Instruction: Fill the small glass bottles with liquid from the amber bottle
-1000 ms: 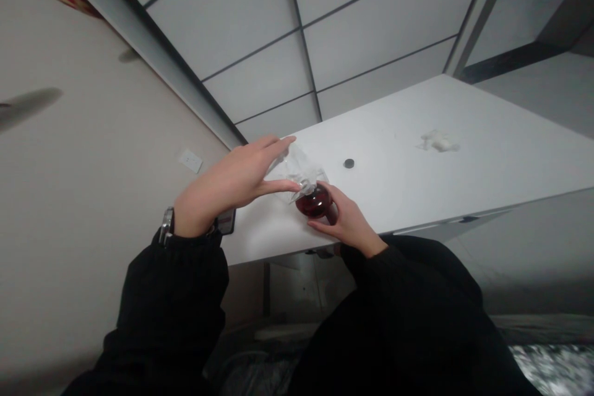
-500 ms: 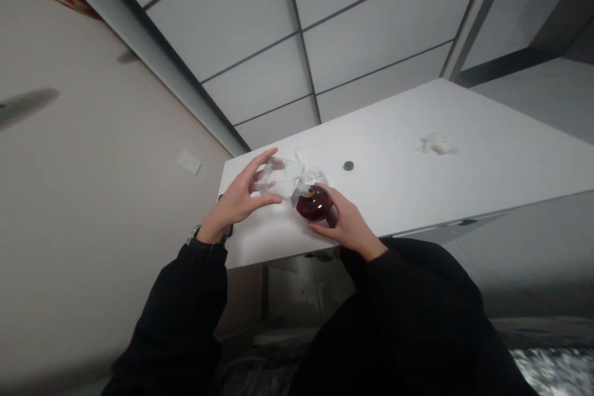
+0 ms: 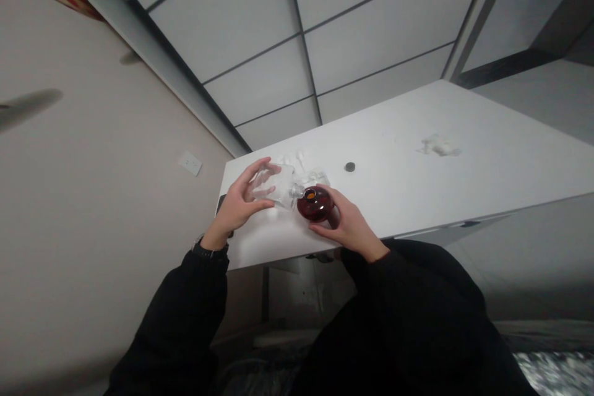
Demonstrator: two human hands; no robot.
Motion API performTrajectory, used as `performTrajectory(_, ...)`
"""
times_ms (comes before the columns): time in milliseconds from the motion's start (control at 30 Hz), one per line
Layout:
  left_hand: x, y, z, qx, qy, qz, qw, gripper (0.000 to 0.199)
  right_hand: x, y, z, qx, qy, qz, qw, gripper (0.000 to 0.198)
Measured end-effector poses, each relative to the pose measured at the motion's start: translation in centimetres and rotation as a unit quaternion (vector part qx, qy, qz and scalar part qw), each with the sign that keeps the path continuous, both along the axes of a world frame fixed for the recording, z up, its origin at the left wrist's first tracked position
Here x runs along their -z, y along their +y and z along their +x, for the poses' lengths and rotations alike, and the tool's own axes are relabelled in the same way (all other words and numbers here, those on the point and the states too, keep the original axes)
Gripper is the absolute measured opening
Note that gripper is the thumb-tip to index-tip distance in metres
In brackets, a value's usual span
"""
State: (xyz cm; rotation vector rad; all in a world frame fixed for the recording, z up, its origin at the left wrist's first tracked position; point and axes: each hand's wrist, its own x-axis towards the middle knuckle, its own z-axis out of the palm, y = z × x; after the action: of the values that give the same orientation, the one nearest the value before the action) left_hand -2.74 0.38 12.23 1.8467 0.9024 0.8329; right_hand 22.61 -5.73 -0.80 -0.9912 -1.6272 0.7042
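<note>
Tilted on its side, a clear glass bottle point(image 3: 278, 185) is gripped by my left hand point(image 3: 236, 201), fingers along one side and thumb along the other. Its threaded neck points right, close beside the round opening of a dark red-brown glass bottle point(image 3: 315, 204). That brown bottle is uncapped, and my right hand point(image 3: 348, 223) wraps round its right side. Whether the clear neck touches the brown rim, I cannot tell. A clear object point(image 3: 319, 177) lies on the table just behind the brown bottle, partly hidden. A small dark round cap point(image 3: 349, 167) lies farther right.
Both hands are over a white table point(image 3: 394, 179). Crumpled white tissue point(image 3: 439, 145) lies toward its right. White panelled doors point(image 3: 255, 43) stand behind the far edge, and a wall with a socket point(image 3: 190, 163) rises on the left.
The clear bottle's neck has come back slightly left from the brown bottle's mouth, which now shows more fully. My left hand has shifted a little left and down; my right hand stays nearly still.
</note>
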Motion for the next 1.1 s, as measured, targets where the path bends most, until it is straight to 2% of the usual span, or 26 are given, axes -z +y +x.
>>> performTrajectory(200,-1.9,0.1,0.6,0.006,0.081,0.039,0.996,0.097,0.0,0.0,-0.1,0.002,0.004,-0.004,1.0,0.081)
performTrajectory(333,-2.7,0.2,0.7,0.011,0.131,0.098,0.986,0.097,0.0,0.0,-0.1,-0.001,0.003,-0.005,1.0,0.081)
performTrajectory(467,-3.8,0.2,1.0,0.023,0.215,0.191,0.957,0.099,0.1,0.0,0.0,-0.002,0.005,-0.005,1.0,0.082)
performTrajectory(667,-5.9,-0.3,2.1,0.091,0.301,0.289,0.904,0.096,0.2,0.1,-0.1,-0.004,0.007,-0.005,1.0,0.081)
performTrajectory(1100,-9.1,-2.3,4.4,0.1,0.425,0.324,0.839,0.091,0.0,-0.1,-0.1,-0.001,0.011,0.001,1.0,0.083)
